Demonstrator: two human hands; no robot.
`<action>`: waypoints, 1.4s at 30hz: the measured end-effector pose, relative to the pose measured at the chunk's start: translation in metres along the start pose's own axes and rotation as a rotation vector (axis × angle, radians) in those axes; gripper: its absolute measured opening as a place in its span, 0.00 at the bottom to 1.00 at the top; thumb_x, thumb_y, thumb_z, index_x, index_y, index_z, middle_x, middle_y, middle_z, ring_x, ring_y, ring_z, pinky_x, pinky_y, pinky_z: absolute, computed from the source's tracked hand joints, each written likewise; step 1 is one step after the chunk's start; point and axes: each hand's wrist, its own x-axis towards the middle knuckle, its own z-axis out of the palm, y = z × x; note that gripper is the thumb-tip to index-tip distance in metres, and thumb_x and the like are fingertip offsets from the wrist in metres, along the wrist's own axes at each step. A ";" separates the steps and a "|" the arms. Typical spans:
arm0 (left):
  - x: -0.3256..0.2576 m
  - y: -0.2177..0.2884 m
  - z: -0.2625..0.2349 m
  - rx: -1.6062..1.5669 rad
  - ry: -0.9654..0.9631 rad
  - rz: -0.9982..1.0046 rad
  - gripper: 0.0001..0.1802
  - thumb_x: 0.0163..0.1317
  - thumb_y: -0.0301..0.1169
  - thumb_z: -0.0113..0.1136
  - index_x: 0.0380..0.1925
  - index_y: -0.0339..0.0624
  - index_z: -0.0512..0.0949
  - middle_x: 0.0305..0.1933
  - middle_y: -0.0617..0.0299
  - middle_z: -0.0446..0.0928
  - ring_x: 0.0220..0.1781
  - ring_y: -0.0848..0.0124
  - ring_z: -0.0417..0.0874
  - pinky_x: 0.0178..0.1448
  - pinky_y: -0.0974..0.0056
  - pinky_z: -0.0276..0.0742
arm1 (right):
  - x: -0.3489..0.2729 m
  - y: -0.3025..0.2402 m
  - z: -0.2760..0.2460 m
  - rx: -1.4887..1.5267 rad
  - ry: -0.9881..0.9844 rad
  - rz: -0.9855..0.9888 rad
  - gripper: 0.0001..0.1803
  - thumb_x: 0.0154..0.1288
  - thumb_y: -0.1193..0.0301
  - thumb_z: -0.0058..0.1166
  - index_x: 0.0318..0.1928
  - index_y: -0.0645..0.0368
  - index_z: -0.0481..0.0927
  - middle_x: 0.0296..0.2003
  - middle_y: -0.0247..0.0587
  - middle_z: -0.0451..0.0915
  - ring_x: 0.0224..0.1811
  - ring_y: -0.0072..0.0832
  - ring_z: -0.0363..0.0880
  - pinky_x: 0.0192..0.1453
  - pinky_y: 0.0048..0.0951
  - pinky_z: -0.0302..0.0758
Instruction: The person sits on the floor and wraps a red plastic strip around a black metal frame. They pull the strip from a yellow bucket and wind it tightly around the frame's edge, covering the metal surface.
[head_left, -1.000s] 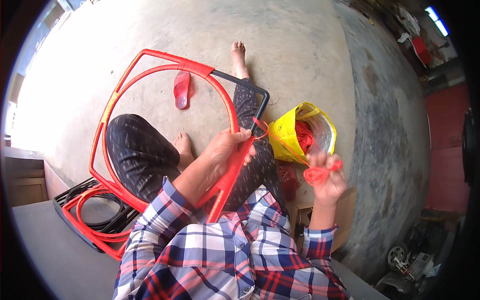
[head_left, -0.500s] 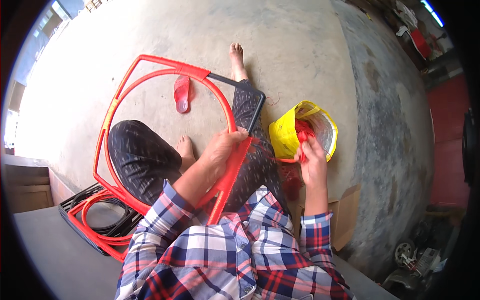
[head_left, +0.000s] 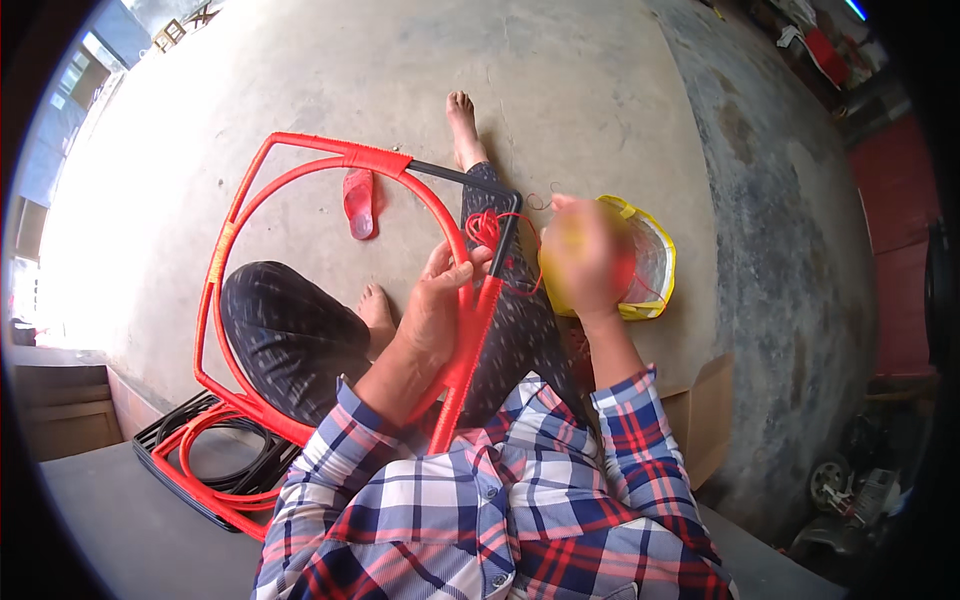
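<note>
Frame (head_left: 375,158) pinched in left hand (head_left: 430,308) — right hand (head_left: 583,262) apart to its right, grip unclear

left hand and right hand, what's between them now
In the head view, a black bar and some red cord lie between the left hand and the blurred right hand, with a dark trouser leg behind.
</note>
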 end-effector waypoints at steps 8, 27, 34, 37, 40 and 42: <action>-0.004 0.010 0.012 0.017 -0.048 -0.119 0.20 0.63 0.30 0.58 0.56 0.39 0.71 0.51 0.60 0.79 0.53 0.71 0.79 0.55 0.65 0.76 | -0.033 0.011 0.010 -0.285 -0.206 -0.007 0.10 0.56 0.69 0.69 0.33 0.61 0.82 0.33 0.43 0.80 0.36 0.38 0.80 0.40 0.34 0.76; 0.017 0.002 -0.014 0.207 0.096 -0.363 0.10 0.72 0.35 0.54 0.38 0.39 0.74 0.24 0.56 0.79 0.20 0.68 0.78 0.25 0.66 0.76 | -0.100 -0.087 -0.167 0.992 0.093 0.129 0.11 0.64 0.75 0.60 0.41 0.57 0.70 0.25 0.31 0.70 0.23 0.18 0.66 0.28 0.25 0.62; 0.007 0.005 0.001 0.278 0.062 -0.359 0.08 0.71 0.33 0.53 0.39 0.39 0.73 0.24 0.53 0.80 0.19 0.67 0.78 0.25 0.65 0.77 | -0.088 -0.051 -0.088 0.421 -0.242 0.427 0.08 0.62 0.81 0.59 0.42 0.60 0.81 0.32 0.32 0.80 0.31 0.19 0.77 0.37 0.26 0.76; 0.001 0.007 0.013 0.237 0.020 -0.356 0.08 0.71 0.33 0.53 0.39 0.39 0.73 0.24 0.53 0.80 0.19 0.67 0.79 0.25 0.65 0.78 | -0.082 -0.019 -0.020 -0.023 -0.595 0.205 0.03 0.63 0.79 0.58 0.38 0.64 0.81 0.32 0.46 0.82 0.35 0.26 0.83 0.40 0.30 0.77; -0.002 0.008 0.016 0.232 0.010 -0.372 0.08 0.71 0.33 0.53 0.37 0.39 0.74 0.24 0.52 0.80 0.19 0.66 0.80 0.25 0.65 0.78 | -0.056 0.007 0.009 0.024 -0.401 0.382 0.17 0.63 0.82 0.54 0.53 0.62 0.76 0.33 0.46 0.82 0.36 0.27 0.83 0.43 0.32 0.78; -0.005 0.008 0.021 0.256 0.041 -0.359 0.08 0.71 0.33 0.54 0.37 0.39 0.74 0.24 0.52 0.80 0.19 0.66 0.80 0.25 0.65 0.78 | -0.035 -0.001 0.016 0.383 -0.189 0.333 0.29 0.64 0.82 0.52 0.66 0.61 0.65 0.37 0.42 0.83 0.39 0.25 0.82 0.47 0.30 0.79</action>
